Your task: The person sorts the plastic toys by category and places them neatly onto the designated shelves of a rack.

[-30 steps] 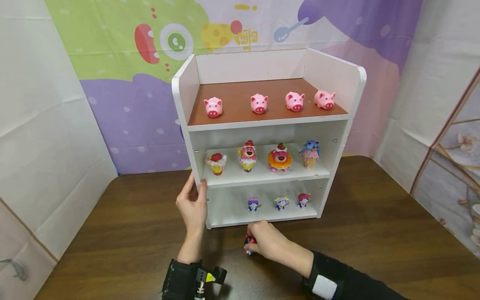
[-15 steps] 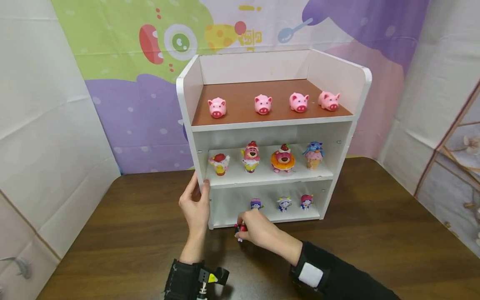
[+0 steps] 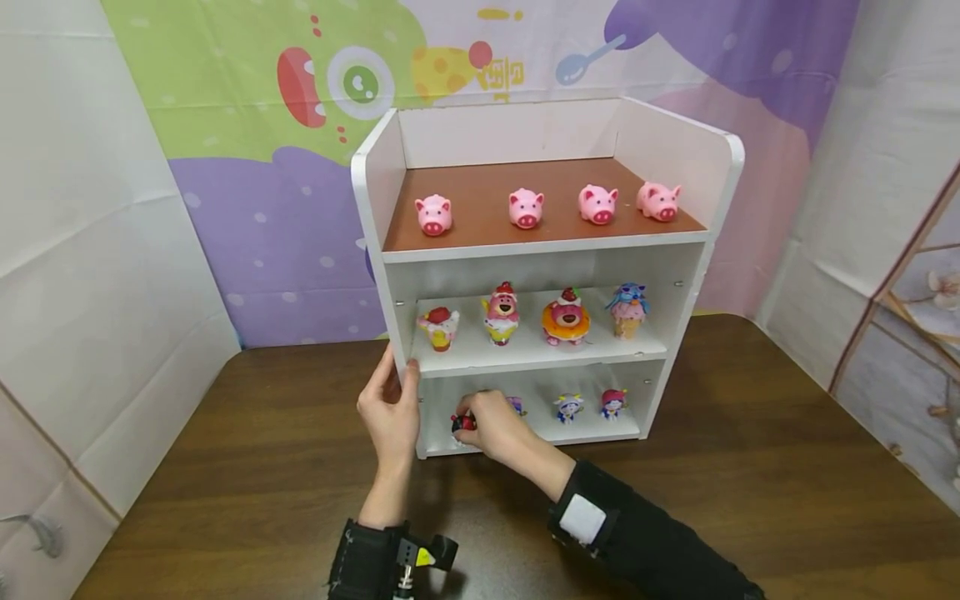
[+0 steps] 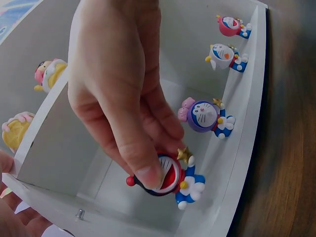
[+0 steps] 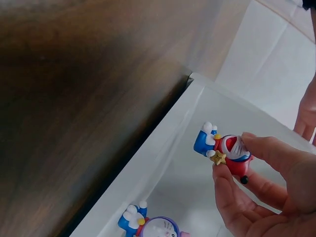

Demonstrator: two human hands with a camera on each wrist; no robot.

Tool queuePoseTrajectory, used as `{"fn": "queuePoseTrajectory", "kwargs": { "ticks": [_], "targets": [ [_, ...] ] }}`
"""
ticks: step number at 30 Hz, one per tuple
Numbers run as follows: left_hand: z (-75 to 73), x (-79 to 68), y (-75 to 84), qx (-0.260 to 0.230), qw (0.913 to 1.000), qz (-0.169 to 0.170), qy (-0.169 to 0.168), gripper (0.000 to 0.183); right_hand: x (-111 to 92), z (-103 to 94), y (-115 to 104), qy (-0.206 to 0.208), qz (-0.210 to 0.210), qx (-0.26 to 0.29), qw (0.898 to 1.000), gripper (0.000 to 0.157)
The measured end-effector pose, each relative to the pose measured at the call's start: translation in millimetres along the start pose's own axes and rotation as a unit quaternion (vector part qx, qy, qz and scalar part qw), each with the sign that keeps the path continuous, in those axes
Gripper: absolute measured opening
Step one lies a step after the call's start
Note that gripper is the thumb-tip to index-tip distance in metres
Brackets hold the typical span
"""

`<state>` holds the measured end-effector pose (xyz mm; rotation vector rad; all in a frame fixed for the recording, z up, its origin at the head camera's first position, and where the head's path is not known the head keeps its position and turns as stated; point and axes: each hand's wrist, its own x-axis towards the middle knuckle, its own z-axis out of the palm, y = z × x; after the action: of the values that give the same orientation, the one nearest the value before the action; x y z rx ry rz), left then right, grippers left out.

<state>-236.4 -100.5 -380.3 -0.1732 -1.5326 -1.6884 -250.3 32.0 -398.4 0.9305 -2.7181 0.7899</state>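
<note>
My right hand pinches a small cartoon-cat figurine between thumb and fingers, over the left part of the bottom shelf. The figurine has a red-and-black hood, a wide red mouth, a blue-and-white body and a gold star; in the right wrist view its body sticks out past the fingertips. My left hand grips the left side panel of the white shelf unit, thumb at the front edge. Similar figurines with purple, white and pink-red hoods stand in a row to the right.
Several pink pigs line the brown top board. On the middle board stand dessert-themed figures, among them a pink bear in an orange ring. The unit stands on a dark wooden table before a patterned cloth.
My right hand has carried the red-and-black-hooded figurine from above the table forward and left, into the bottom compartment. The left hand keeps its grip on the side panel.
</note>
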Motion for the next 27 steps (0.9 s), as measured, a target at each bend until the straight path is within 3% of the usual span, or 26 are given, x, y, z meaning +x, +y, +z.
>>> {"fn": "queuePoseTrajectory", "kwargs": {
  "ticks": [5,11,19,27],
  "targets": [
    [0.4,-0.2,9.9,0.003,1.0,-0.001,-0.004,0.035,7,3.3,1,0.004,0.024,0.012,1.0,0.023],
    [-0.3,0.3,-4.2,0.0,1.0,-0.003,0.002,0.036,15,9.3,4,0.014,0.029,0.008,0.999,0.023],
    [-0.9,-0.4,-6.5,0.001,1.0,0.007,0.001,0.035,21,17.6,9,0.009,0.041,0.003,0.999,0.023],
    [1.9,-1.2,19.7,0.0,1.0,0.002,-0.005,0.035,23,19.5,11,0.005,0.056,0.011,0.998,0.023]
  ]
}}
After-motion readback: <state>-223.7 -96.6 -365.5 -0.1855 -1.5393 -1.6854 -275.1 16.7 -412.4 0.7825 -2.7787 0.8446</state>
